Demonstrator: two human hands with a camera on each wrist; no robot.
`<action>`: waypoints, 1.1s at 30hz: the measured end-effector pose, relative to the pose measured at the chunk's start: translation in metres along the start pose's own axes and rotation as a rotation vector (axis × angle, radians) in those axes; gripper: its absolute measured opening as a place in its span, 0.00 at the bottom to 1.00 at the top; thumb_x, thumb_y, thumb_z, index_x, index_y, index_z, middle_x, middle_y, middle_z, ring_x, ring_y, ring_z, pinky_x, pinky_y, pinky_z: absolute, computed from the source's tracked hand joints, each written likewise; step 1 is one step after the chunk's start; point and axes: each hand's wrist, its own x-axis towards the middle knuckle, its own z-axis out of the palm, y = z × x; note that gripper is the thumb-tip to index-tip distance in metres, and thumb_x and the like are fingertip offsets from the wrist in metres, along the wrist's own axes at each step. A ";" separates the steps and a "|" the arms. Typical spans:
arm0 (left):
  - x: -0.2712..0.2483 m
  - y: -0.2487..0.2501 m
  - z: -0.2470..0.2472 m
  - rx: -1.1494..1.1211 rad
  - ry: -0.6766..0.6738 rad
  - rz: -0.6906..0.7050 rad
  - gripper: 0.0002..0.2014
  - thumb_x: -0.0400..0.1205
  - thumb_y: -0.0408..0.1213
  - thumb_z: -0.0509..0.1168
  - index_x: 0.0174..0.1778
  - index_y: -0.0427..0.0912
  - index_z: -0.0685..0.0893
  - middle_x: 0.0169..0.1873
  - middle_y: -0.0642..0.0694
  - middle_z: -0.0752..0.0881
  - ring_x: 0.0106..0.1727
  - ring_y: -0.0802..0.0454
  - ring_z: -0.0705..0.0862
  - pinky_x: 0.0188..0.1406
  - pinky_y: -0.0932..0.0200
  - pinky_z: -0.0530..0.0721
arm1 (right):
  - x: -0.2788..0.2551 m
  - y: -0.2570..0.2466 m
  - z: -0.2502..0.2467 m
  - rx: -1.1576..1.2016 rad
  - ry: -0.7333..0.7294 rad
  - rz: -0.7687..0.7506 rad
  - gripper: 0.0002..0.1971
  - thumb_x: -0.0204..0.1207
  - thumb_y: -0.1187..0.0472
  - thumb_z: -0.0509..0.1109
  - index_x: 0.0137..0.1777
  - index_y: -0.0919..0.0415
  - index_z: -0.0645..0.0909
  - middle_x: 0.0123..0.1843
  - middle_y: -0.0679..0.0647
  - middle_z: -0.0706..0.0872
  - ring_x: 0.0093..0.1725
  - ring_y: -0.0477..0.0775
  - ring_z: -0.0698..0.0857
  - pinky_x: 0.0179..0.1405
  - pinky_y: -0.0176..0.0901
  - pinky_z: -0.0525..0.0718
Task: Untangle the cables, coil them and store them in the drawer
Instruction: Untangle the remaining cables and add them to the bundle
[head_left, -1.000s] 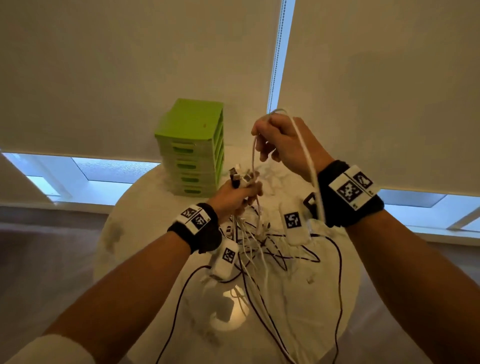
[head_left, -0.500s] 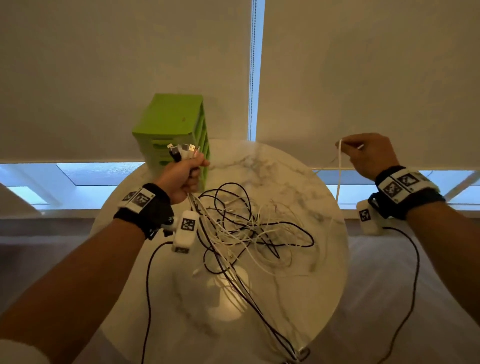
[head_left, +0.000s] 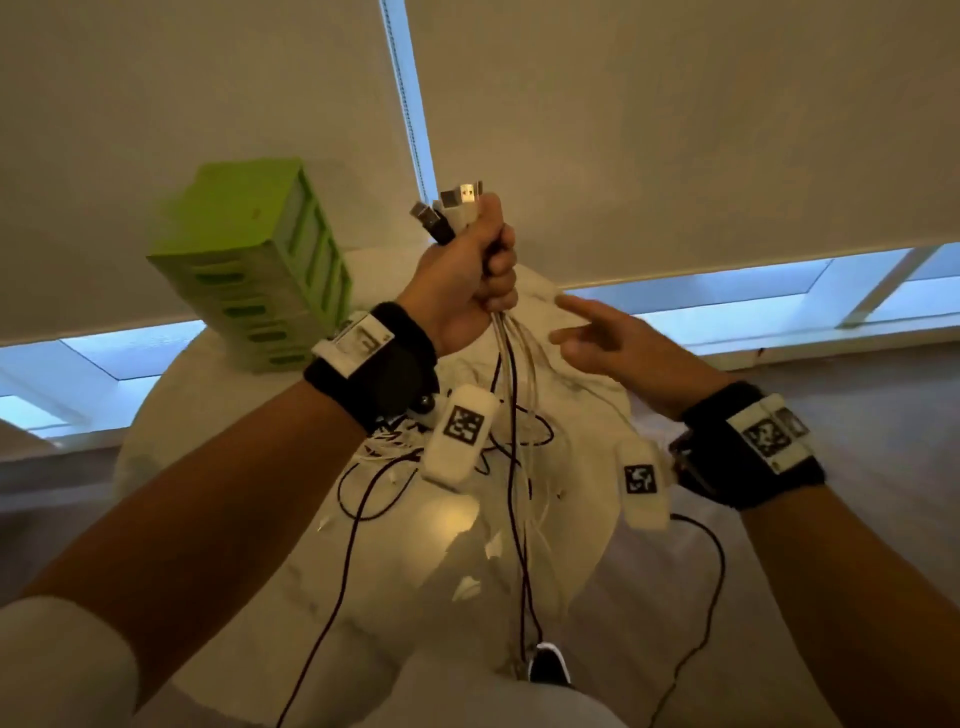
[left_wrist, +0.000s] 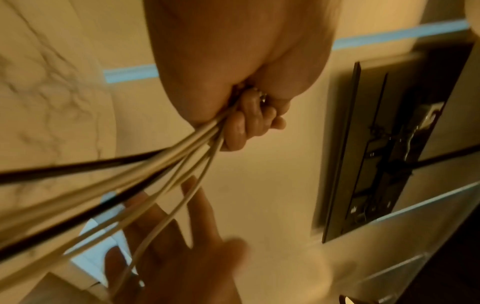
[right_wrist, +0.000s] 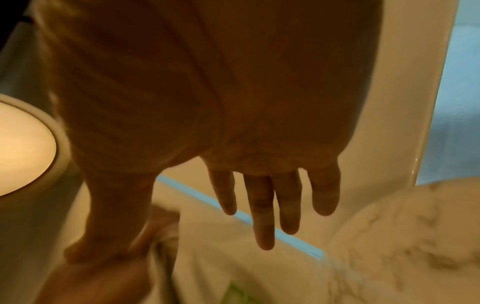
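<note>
My left hand (head_left: 475, 280) is raised over the round marble table (head_left: 218, 597) and grips a bundle of white and black cables (head_left: 511, 395) just below their USB plugs (head_left: 452, 208), which stick out above the fist. The cables hang down taut from the fist (left_wrist: 246, 119) to the table (left_wrist: 52, 72) and over its near edge. My right hand (head_left: 597, 332) is open beside the hanging cables, fingers straight, holding nothing; the right wrist view shows its straight fingers (right_wrist: 262, 207). The green drawer unit (head_left: 260, 265) stands at the table's back left.
Loose cable loops (head_left: 395, 467) lie on the table under my left wrist. A black cable (head_left: 701, 597) trails from my right wristband down past the table's right edge. Closed roller blinds (head_left: 675, 130) hang behind the table, with a bright window strip below.
My left hand has lifted the bundle of plugs high and toward the centre, pulling the cables taut. My right hand let go of the white cable and came in from the far right, open.
</note>
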 end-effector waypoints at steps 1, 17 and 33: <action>0.004 -0.009 0.014 -0.016 -0.010 0.000 0.21 0.88 0.52 0.53 0.33 0.43 0.71 0.18 0.53 0.65 0.17 0.58 0.59 0.19 0.64 0.61 | -0.002 0.009 0.011 -0.041 -0.046 -0.032 0.26 0.70 0.50 0.75 0.69 0.48 0.74 0.54 0.45 0.87 0.53 0.34 0.85 0.55 0.32 0.82; 0.018 -0.070 0.081 -0.049 -0.099 -0.155 0.28 0.86 0.56 0.53 0.24 0.42 0.67 0.21 0.45 0.69 0.32 0.46 0.83 0.49 0.46 0.87 | -0.027 0.121 -0.005 -0.291 -0.103 0.243 0.22 0.79 0.43 0.64 0.35 0.60 0.83 0.29 0.52 0.80 0.32 0.50 0.78 0.42 0.43 0.78; 0.012 -0.091 0.098 0.274 -0.276 -0.114 0.18 0.88 0.44 0.53 0.33 0.41 0.69 0.19 0.44 0.79 0.38 0.37 0.88 0.56 0.43 0.86 | -0.034 0.167 -0.053 -0.395 -0.180 0.848 0.18 0.81 0.46 0.62 0.37 0.59 0.79 0.28 0.51 0.77 0.24 0.48 0.72 0.25 0.37 0.73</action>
